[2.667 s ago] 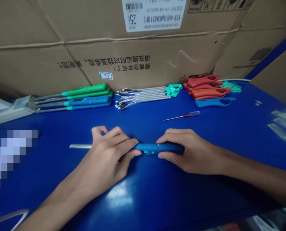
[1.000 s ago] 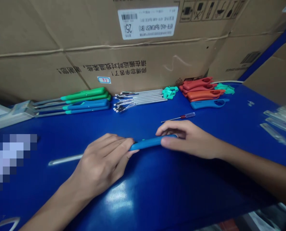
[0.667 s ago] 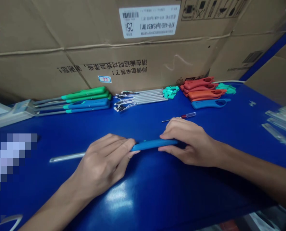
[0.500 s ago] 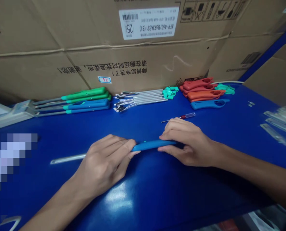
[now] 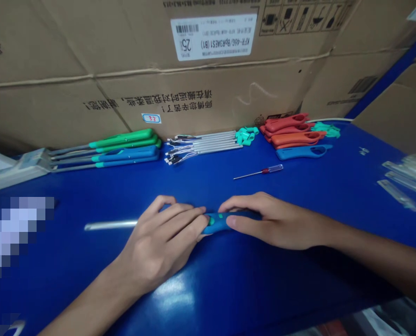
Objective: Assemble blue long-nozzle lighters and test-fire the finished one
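Note:
A blue long-necked lighter lies across the middle between my hands, its metal tube pointing left and green parts showing on its handle. My left hand is closed over the front of the handle, where it covers the joint with the tube. Around the rear of the handle, my right hand grips with thumb in front and fingers behind. Just beyond the hands lies a screwdriver with a clear and red handle.
Green lighters and blue ones rest on a grey-white stand at left. Metal tubes with wires, teal pieces and red handle shells line the back. Clear plastic parts lie right. A cardboard box stands behind the blue table.
The lighter has rolled so that its green parts face up more, and it has shifted slightly right. My right hand has moved lower, uncovering the screwdriver.

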`<state>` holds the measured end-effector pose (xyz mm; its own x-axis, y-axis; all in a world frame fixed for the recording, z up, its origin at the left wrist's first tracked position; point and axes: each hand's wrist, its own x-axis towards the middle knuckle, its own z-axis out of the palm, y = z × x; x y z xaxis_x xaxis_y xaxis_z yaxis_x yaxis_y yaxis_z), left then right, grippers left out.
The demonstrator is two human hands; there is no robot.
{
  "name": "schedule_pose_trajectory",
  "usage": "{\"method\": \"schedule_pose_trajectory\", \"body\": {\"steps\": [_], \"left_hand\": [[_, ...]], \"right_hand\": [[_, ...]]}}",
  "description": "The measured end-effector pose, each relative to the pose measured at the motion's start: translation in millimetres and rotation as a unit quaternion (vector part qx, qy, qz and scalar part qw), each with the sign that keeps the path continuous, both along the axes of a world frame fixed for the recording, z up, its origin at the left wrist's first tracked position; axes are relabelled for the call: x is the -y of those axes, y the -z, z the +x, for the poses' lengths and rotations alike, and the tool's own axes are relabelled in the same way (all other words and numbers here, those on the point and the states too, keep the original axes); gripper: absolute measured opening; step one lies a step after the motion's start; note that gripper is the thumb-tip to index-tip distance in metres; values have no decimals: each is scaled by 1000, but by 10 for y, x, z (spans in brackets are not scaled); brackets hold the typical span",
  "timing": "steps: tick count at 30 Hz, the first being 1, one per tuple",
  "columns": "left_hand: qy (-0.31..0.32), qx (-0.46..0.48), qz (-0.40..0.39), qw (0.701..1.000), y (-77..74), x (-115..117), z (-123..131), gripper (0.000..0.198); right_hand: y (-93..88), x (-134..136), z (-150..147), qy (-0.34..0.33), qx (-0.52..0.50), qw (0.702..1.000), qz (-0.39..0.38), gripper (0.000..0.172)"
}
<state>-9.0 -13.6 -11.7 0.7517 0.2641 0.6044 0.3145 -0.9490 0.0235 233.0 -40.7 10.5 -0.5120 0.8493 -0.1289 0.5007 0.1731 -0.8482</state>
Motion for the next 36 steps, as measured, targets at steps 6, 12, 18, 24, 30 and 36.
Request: {"method": "schedule_pose_trajectory", "body": {"steps": [6,12,18,24,30,36], "left_hand": [[2,-18,12,1000,-10,13,-16,27],[-47,-4,-1,999,-50,6,-13,28],[-114,112,-79,984,-83,39,-27,13],[-122,200,-561,794,-25,-3,98,28],[-31,374,-742,556,-44,41,271,29],[-21,355,-756,550,0,91,307,40]], "right_hand": [[-57,-102,19,45,-97,980,-171,28],[17,-123,-14,89,-171,958,-210,33],[55,-143,3,138,-220,951,-165,37],[50,-94,-11,121,-206,956,-169,40],[66,-24,-74,70,-194,964,-170,39],[115,21,-186,61,-214,956,-194,46]]}}
